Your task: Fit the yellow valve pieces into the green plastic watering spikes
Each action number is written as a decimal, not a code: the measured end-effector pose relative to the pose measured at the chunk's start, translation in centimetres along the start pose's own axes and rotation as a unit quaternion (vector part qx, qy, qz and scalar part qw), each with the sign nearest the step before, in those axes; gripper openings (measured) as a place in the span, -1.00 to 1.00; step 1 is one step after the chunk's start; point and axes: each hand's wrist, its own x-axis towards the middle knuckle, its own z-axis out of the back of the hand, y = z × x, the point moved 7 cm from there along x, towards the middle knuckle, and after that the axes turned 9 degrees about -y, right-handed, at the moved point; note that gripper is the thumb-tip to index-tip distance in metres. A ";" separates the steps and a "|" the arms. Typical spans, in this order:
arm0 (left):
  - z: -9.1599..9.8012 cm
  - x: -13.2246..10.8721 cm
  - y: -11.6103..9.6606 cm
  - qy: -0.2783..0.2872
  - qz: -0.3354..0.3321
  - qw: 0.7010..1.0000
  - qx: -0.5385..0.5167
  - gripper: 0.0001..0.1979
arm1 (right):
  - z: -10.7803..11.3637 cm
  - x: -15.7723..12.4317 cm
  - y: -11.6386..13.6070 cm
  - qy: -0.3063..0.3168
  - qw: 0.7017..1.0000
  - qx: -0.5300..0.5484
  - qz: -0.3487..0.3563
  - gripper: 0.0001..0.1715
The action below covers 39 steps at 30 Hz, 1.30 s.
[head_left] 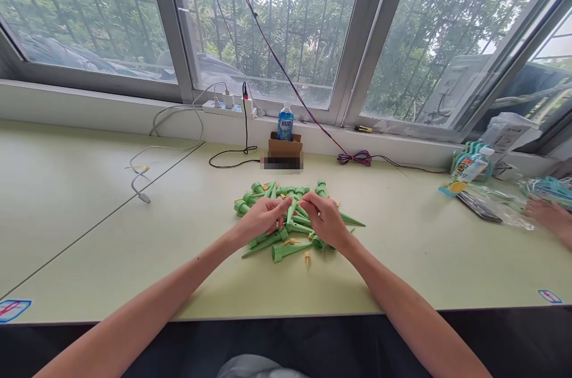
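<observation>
Over a heap of green plastic watering spikes (290, 251), both of my hands meet near the middle. My left hand (263, 217) is closed, its thumb and fingers gripping one green watering spike (292, 211) with the narrow end pointing down. My right hand (325, 218) is pinched beside that spike's upper part; what lies between its fingertips is too small to make out. Small yellow valve pieces are scattered among the spikes, and one yellow valve piece (307, 258) lies at the heap's front edge. My hands hide part of the heap.
Behind the heap, a blue-labelled bottle (286, 121) stands by a small cardboard box (286, 144). A power strip (227, 107) and cables run along the sill. At right are a drink bottle (467, 172), a phone (479, 207), plastic bags and another person's hand (549, 214).
</observation>
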 end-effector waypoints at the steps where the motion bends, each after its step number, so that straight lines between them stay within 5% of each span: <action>1: 0.0 0.0 -0.1 -0.002 -0.010 1.000 0.005 -0.43 | 0.0 0.0 0.0 0.000 1.000 0.000 -0.004 -0.69; 11: 0.9 -0.3 -1.9 -0.077 -0.149 0.983 0.072 -0.49 | -0.1 -0.2 -0.2 -0.003 0.999 0.027 -0.044 -0.69; 39: 1.5 -1.3 -3.1 -0.190 -0.258 0.941 0.107 -0.60 | -0.4 -0.5 -0.7 0.014 0.992 0.072 -0.098 -0.61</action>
